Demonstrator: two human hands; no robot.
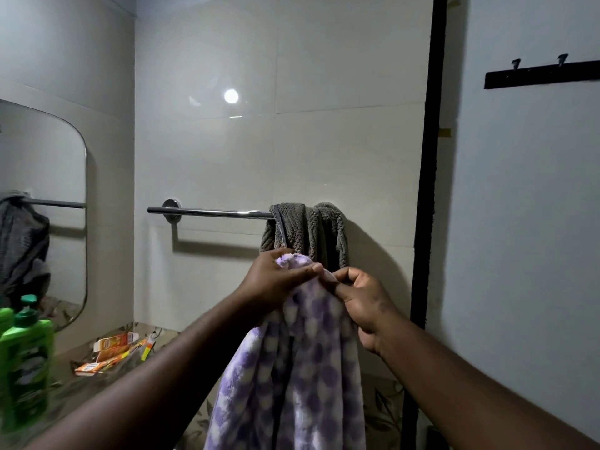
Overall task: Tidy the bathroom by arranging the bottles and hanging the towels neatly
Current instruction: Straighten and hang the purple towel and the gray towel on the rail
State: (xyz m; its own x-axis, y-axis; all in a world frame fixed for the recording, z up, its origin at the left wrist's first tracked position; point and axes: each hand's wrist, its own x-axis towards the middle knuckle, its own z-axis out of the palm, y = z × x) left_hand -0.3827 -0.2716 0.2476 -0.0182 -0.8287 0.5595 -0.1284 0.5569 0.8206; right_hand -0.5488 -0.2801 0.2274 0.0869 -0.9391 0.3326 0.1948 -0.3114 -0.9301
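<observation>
The left hand (276,280) and right hand (363,300) pinch the purple towel (308,368) together, just below the rail (211,212). The rail's bare length runs leftward, nearer the left hand.

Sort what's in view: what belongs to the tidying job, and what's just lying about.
Job: purple checked towel, held by left hand and right hand; grey towel bunched on the towel rail; green bottles at the left.
Lying about: torn orange cartons on the counter; mirror; black hook rack.
</observation>
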